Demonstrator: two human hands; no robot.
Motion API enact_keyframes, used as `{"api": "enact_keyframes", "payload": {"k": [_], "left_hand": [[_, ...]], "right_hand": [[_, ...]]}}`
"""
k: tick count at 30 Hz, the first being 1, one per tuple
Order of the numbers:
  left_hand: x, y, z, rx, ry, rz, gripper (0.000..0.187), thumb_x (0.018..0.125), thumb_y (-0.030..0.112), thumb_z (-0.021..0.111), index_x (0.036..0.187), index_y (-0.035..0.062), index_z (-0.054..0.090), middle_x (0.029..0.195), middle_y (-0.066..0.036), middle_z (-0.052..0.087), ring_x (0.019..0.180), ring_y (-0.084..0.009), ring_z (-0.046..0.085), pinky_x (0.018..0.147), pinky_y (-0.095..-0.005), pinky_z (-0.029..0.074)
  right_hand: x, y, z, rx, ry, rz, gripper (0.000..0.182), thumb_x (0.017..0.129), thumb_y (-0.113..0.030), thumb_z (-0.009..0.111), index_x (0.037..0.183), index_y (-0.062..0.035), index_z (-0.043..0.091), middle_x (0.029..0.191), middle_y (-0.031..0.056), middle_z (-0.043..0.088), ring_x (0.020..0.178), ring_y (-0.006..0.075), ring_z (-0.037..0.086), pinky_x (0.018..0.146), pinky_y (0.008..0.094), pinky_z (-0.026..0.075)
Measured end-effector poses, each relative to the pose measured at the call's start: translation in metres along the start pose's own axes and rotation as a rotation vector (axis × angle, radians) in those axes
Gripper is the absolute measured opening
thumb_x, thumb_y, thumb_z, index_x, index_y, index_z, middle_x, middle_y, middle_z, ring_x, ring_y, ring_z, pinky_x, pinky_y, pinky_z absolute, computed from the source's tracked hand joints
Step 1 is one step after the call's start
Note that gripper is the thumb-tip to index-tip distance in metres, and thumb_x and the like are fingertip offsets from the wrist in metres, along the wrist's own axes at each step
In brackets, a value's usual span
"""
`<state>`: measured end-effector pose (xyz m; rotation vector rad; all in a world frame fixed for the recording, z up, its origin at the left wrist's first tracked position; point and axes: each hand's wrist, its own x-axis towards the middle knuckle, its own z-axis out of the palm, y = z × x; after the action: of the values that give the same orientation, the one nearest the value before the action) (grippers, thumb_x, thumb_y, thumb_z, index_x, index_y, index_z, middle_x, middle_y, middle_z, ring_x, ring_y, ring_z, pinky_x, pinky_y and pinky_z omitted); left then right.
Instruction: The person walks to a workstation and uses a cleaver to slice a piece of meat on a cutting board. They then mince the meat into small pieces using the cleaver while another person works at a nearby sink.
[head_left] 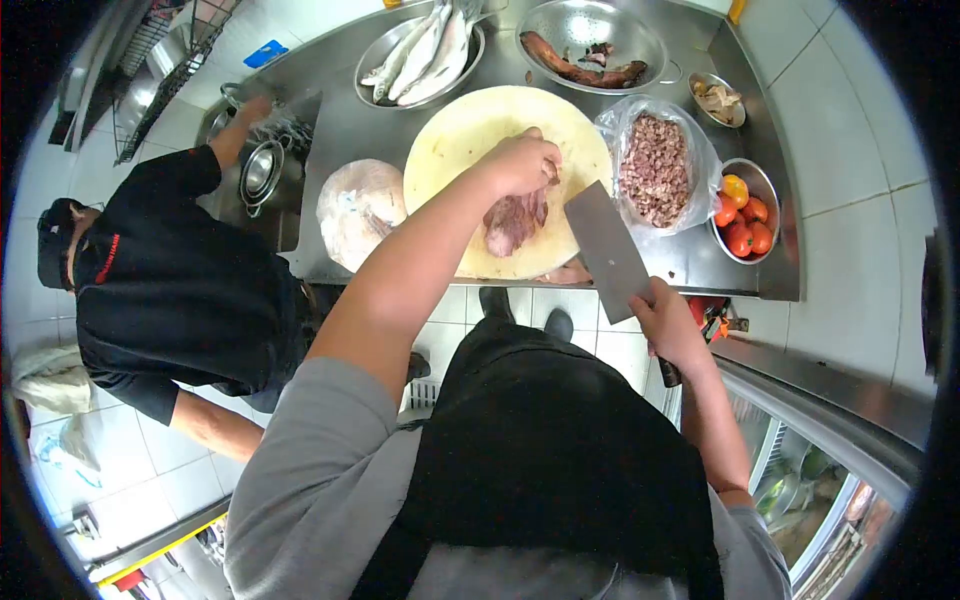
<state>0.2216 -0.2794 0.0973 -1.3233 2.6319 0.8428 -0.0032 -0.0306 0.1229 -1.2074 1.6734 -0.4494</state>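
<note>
My left hand (524, 163) is over the round yellowish cutting board (455, 135), its fingers closed on the upper end of a piece of meat (511, 229). The meat lies on the board, reddish with a pale rounded end; its grasped part is mostly hidden. My right hand (664, 318) grips a cleaver (610, 255) by its dark handle near the blade. The broad blade slants up and left, its far corner by the board's right edge. Something pinkish, like a meat scrap (568, 273), is at the board's front edge, partly behind the blade.
Around the board are a bowl of whole fish (420, 55), a colander (575, 20) with dark cured-looking meat, a plastic bag of diced meat (655, 170), a bowl of tomatoes (745, 220) and a wrapped bundle (358, 212). At left a co-worker (190, 270) reaches into the sink (285, 205).
</note>
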Motion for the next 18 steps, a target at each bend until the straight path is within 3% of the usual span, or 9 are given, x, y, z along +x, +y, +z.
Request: {"api": "enact_keyframes", "payload": {"k": [4, 8, 9, 10, 12, 16, 18], "left_hand": [[0.017, -0.017, 0.005, -0.001, 0.035, 0.050, 0.026, 0.081, 0.007, 0.067, 0.107, 0.0054, 0.069, 0.130, -0.014, 0.061, 0.108, -0.0306, 0.064, 0.094, -0.0356, 0.051], [0.034, -0.039, 0.012, -0.475, 0.067, 0.078, 0.026, 0.085, 0.008, 0.068, 0.110, 0.0031, 0.067, 0.112, -0.011, 0.069, 0.102, -0.0217, 0.066, 0.093, -0.0312, 0.050], [0.033, -0.038, 0.009, -0.658, 0.098, 0.067, 0.026, 0.086, 0.008, 0.068, 0.111, 0.0022, 0.066, 0.107, -0.010, 0.070, 0.102, -0.0187, 0.065, 0.092, -0.0301, 0.050], [0.033, -0.037, 0.005, -0.655, 0.103, 0.072, 0.026, 0.086, 0.008, 0.068, 0.111, 0.0022, 0.066, 0.107, -0.010, 0.070, 0.102, -0.0187, 0.065, 0.092, -0.0301, 0.050], [0.033, -0.037, -0.005, -0.750, 0.246, -0.009, 0.028, 0.087, 0.008, 0.068, 0.114, 0.0006, 0.064, 0.108, -0.009, 0.069, 0.103, -0.0175, 0.065, 0.093, -0.0310, 0.050], [0.023, -0.060, -0.035, -0.992, 0.331, -0.056, 0.032, 0.087, 0.008, 0.070, 0.116, -0.0005, 0.062, 0.109, -0.010, 0.069, 0.104, -0.0188, 0.065, 0.094, -0.0316, 0.050], [0.016, -0.084, -0.049, -1.067, 0.450, -0.111, 0.035, 0.087, 0.011, 0.071, 0.118, -0.0006, 0.061, 0.109, -0.011, 0.069, 0.103, -0.0204, 0.066, 0.094, -0.0325, 0.050]], "right_hand": [[0.000, 0.008, 0.002, 0.013, -0.005, -0.015, 0.024, 0.098, -0.017, 0.058, 0.099, 0.0060, 0.055, 0.068, 0.0165, 0.064, 0.044, 0.0205, 0.058, 0.044, 0.0362, 0.046], [0.000, 0.009, 0.001, 0.027, 0.007, -0.023, 0.025, 0.097, -0.018, 0.059, 0.099, 0.0065, 0.054, 0.073, 0.0185, 0.066, 0.044, 0.0208, 0.059, 0.044, 0.0359, 0.047], [0.002, 0.012, 0.002, 0.020, 0.002, -0.023, 0.024, 0.098, -0.017, 0.059, 0.100, 0.0060, 0.054, 0.070, 0.0130, 0.061, 0.043, 0.0169, 0.055, 0.042, 0.0334, 0.045], [0.004, 0.012, 0.002, 0.012, -0.003, -0.025, 0.022, 0.099, -0.016, 0.059, 0.101, 0.0054, 0.053, 0.067, 0.0075, 0.057, 0.042, 0.0131, 0.050, 0.039, 0.0310, 0.042], [0.003, 0.011, 0.002, 0.063, 0.012, -0.026, 0.023, 0.099, -0.017, 0.059, 0.100, 0.0054, 0.053, 0.067, 0.0076, 0.056, 0.043, 0.0129, 0.050, 0.039, 0.0307, 0.042], [0.004, 0.001, -0.002, -0.010, 0.005, -0.033, 0.025, 0.098, -0.019, 0.061, 0.096, 0.0044, 0.052, 0.063, 0.0060, 0.053, 0.042, 0.0125, 0.049, 0.039, 0.0304, 0.042], [0.006, -0.001, -0.005, -0.080, -0.023, 0.037, 0.033, 0.098, -0.026, 0.061, 0.100, 0.0060, 0.054, 0.072, 0.0213, 0.064, 0.046, 0.0255, 0.061, 0.047, 0.0399, 0.050]]}}
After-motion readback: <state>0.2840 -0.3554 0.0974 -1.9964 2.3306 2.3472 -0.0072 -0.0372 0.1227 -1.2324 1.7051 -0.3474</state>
